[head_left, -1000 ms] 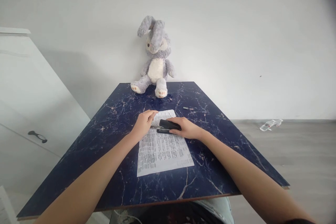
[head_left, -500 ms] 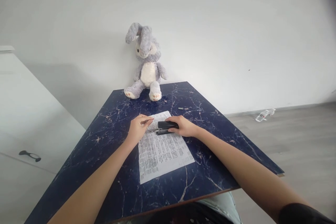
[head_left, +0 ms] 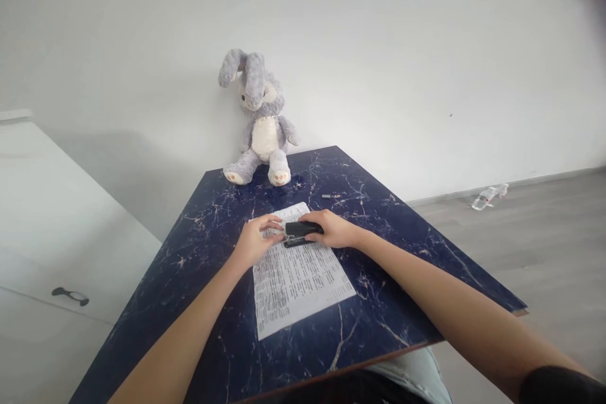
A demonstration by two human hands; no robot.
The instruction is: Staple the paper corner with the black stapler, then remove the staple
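Note:
A black stapler (head_left: 303,230) lies above a printed sheet of paper (head_left: 298,287) on the dark blue marbled table. My right hand (head_left: 334,228) grips the stapler's right part, thumb on the near side and fingers over the far side. A bit of metal shows between the stapler's upper and lower parts at its left end. There, my left hand (head_left: 258,237) has its fingers and thumb apart, with the tips at or close to the metal end. Nothing shows between them.
A grey plush rabbit (head_left: 262,126) sits at the table's (head_left: 392,240) far edge against the wall. A small grey strip (head_left: 326,196) lies beyond the stapler. On the left stands a white cabinet (head_left: 61,214); a clear plastic bottle (head_left: 483,197) lies on the floor at right.
The metal piece that stuck out of the stapler's left end now sits inside it. My left hand has moved from a pinch to spread fingers and come closer to the stapler. The view shifted slightly.

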